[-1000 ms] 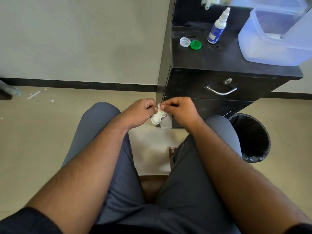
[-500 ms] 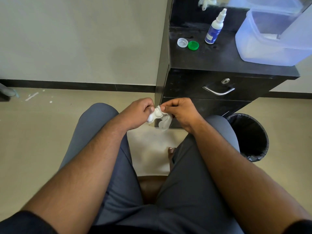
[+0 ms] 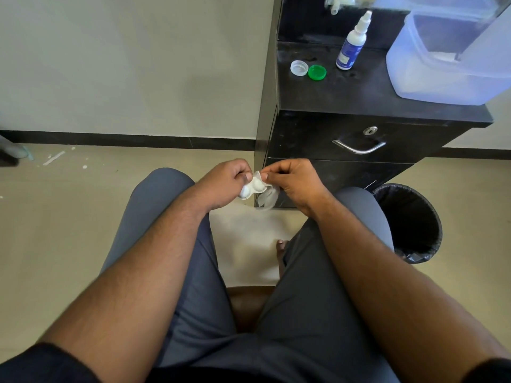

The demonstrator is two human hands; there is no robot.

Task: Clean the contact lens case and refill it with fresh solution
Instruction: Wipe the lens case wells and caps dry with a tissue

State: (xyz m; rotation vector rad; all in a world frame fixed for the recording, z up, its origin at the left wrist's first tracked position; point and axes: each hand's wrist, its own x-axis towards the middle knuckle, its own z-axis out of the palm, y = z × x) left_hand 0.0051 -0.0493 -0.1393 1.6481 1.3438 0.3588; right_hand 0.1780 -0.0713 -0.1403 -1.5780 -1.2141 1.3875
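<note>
Person was seated, both forearms reaching fwd over grey-trousered knees. Left hand (image 3: 225, 181) was curled shut round one end of the white contact lens case (image 3: 252, 188), thumb & fingers pinching it; case sat tilted, its two round wells facing the camera, lids off. Right hand (image 3: 294, 179) was closed too, fingertips pinching a thin whitish tissue (image 3: 266, 199) at the case's upper edge, approx 1 o'clock of the case. Rest of the tissue hung loose below the right hand, at 4 o'clock from the case. Case was held in the air betw. the two hands, above the knees, just in front of the black cabinet (image 3: 359, 98).

On the cabinet top, at 1 o'clock from the hands: clear cap (image 3: 299, 68) & green cap (image 3: 317, 72) lay side by side, nearly touching, clear one at 9 o'clock of the green. Solution bottle (image 3: 351, 48), white w/ blue label & nozzle tip, stood upright near them at 2 o'clock of the green cap. Large translucent plastic container (image 3: 442, 67) stood at 3 o'clock of the bottle, apart from it. Cabinet drawer carried a metal handle (image 3: 359, 147) w/ a keyhole above.

Black-lined waste bin (image 3: 409, 222) stood on the floor at 4 o'clock from the right hand, beside the right knee. A bare toe showed betw. the legs.
</note>
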